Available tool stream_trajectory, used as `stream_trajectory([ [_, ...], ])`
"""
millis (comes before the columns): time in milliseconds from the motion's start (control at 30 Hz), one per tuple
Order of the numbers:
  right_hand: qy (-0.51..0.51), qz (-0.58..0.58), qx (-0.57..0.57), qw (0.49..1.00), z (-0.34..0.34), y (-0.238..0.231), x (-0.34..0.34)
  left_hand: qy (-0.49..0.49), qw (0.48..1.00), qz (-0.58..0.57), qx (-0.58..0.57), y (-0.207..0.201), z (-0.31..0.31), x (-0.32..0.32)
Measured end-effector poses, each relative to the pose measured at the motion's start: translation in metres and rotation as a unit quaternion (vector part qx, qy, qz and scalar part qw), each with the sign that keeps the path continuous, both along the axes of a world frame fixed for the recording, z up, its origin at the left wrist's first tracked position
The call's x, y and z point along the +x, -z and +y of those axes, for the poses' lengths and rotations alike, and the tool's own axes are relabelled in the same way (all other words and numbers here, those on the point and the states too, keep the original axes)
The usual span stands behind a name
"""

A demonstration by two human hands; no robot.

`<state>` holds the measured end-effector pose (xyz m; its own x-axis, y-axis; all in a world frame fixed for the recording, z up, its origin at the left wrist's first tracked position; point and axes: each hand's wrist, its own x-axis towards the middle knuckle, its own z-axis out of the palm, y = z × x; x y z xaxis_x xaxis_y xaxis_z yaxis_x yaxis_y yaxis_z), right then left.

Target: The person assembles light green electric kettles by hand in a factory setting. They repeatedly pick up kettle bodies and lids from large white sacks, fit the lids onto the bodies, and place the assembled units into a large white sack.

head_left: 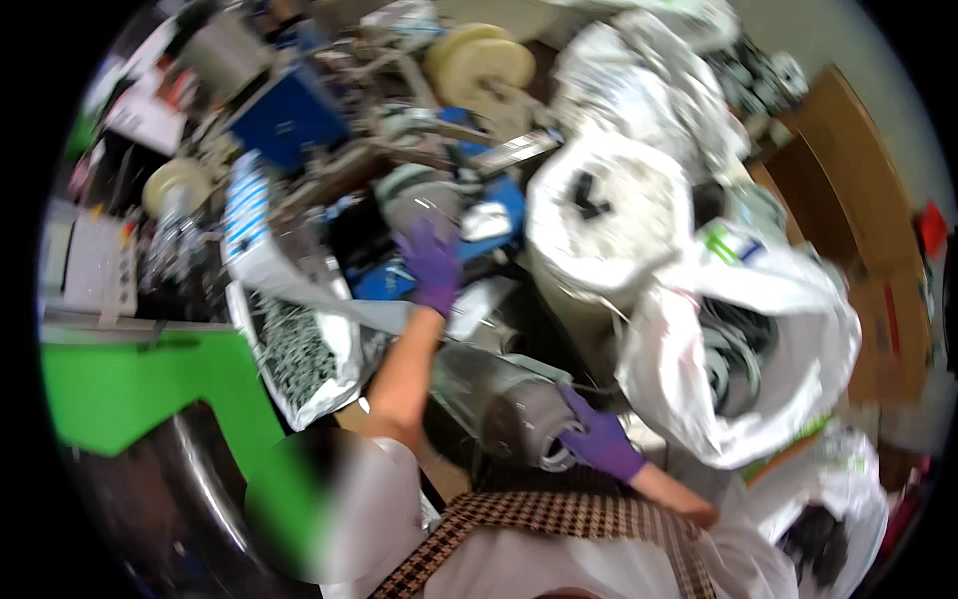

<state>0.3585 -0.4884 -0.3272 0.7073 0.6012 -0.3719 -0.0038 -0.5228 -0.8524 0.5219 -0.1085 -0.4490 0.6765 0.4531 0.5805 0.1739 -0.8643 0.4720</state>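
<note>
My left hand (431,262), in a purple glove, reaches forward, its fingers bent against the near side of a grey round container (414,202) with a greenish-grey rim. Motion blurs the fingertips. Close to my body lies a large see-through plastic canister (484,394) on its side, its round mouth facing me. My right hand (602,439), also purple-gloved, grips that canister by the grey end around the mouth. Part of the right fingers is hidden behind the rim.
At left, a white bag of grey-green granules (294,354) stands near a green surface (110,384). White sacks (619,215) and a bag of grey parts (738,349) stand at right, beside a cardboard box (848,190). Cluttered machine parts and cream spools (484,62) fill the far side.
</note>
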Motion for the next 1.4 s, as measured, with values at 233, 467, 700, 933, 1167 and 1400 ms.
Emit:
stream_trajectory([
  [233, -0.006, -0.098, 0.064, 0.993, 0.004, -0.027, 0.024, 0.327, 0.895, 0.22, 0.211, -0.085, -0.011, 0.006],
  [467, 0.066, -0.001, 0.188, 0.98, 0.001, -0.065, 0.039, 0.741, 0.617, 0.263, 0.034, -0.295, -0.189, -0.091],
  [700, 0.086, 0.035, 0.164, 0.982, -0.142, -0.213, -0.036, 0.634, 0.72, 0.281, -0.03, -0.32, -0.161, -0.123],
  [933, 0.605, -0.092, -0.315, 0.725, -0.441, -0.208, -0.188, 0.391, 0.894, 0.173, -0.137, -0.345, 0.0, -0.041],
  [1167, 0.362, 0.181, -0.098, 0.909, -0.478, -0.005, -0.248, 0.355, 0.732, 0.282, -0.509, -0.363, -0.035, 0.01],
  [1400, 0.698, 0.159, 0.212, 0.665, -0.453, -0.163, -0.301, 0.431, 0.697, 0.254, -0.514, -0.29, -0.025, 0.009],
])
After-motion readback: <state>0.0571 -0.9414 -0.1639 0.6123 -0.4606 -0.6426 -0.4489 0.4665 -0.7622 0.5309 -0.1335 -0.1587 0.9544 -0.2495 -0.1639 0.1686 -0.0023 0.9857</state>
